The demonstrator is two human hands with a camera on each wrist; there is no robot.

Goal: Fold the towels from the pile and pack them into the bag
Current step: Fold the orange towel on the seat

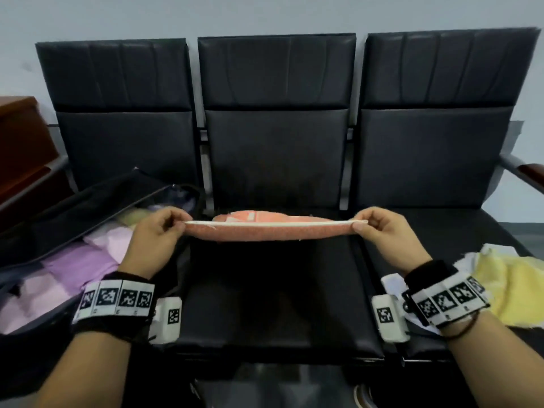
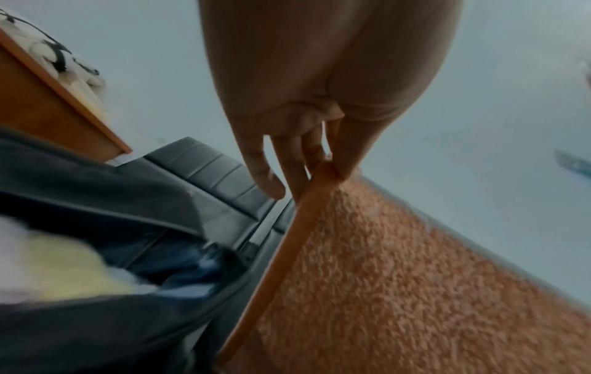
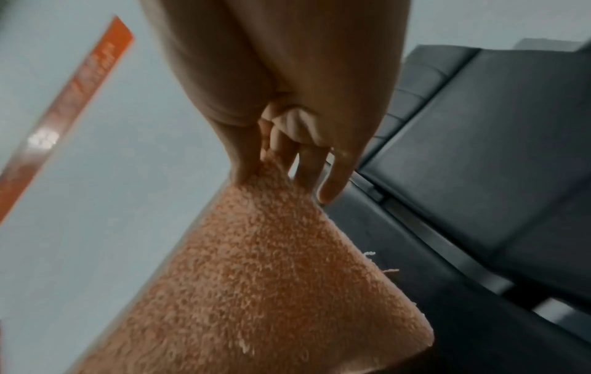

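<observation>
1. Your left hand (image 1: 153, 240) pinches one end of the orange towel (image 1: 270, 231); the left wrist view shows thumb and fingers (image 2: 288, 162) closed on its corner, with the little finger hanging free.
2. Your right hand (image 1: 385, 234) pinches the other end the same way, and the right wrist view shows the fingers (image 3: 307, 162) curled onto the cloth.
3. The orange towel is stretched level between your hands, above the middle seat (image 1: 273, 290) of the black bench, its far part sagging toward the seat's back.
4. The bag (image 1: 59, 207) lies open on the seat to the left of the middle seat, just beside your left hand, with pink and purple towels (image 1: 73, 266) folded inside and something pale yellow deeper in.
5. The yellow towel (image 1: 512, 287) lies crumpled on the seat to the right of the middle seat, near your right wrist, with white cloth showing at its edge.
6. A wooden cabinet (image 1: 20, 142) stands beyond the bag, left of the bench.
</observation>
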